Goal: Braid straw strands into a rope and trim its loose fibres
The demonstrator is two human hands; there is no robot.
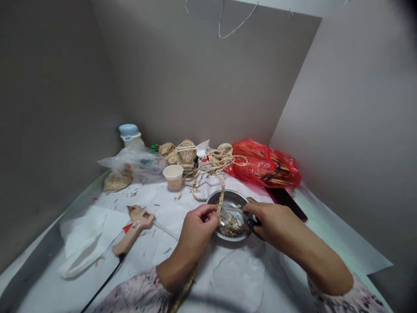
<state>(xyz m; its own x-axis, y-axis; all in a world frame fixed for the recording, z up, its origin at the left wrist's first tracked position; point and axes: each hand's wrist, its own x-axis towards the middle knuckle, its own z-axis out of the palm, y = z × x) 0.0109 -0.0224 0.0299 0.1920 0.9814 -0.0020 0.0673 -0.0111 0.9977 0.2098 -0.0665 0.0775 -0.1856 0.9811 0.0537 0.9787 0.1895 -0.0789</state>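
My left hand [198, 226] pinches a braided straw cord [222, 191] at the left rim of a round metal bowl [233, 238]. From there the cord runs back to a loose tangle and also down past my left wrist. My right hand [272, 221] is closed around black-handled scissors [256, 228] at the bowl's right side. The blades point left over the bowl, close to the cord; whether they touch it is hard to tell. Straw scraps [230, 227] lie in the bowl.
A glue gun [135, 228] with a black cable lies left, near crumpled white paper [83, 243]. Behind are a paper cup [173, 177], a blue-lidded bottle [129, 132], a clear bag [137, 161], woven straw pieces [186, 153] and a red bag [257, 163]. A dark phone [286, 203] lies right.
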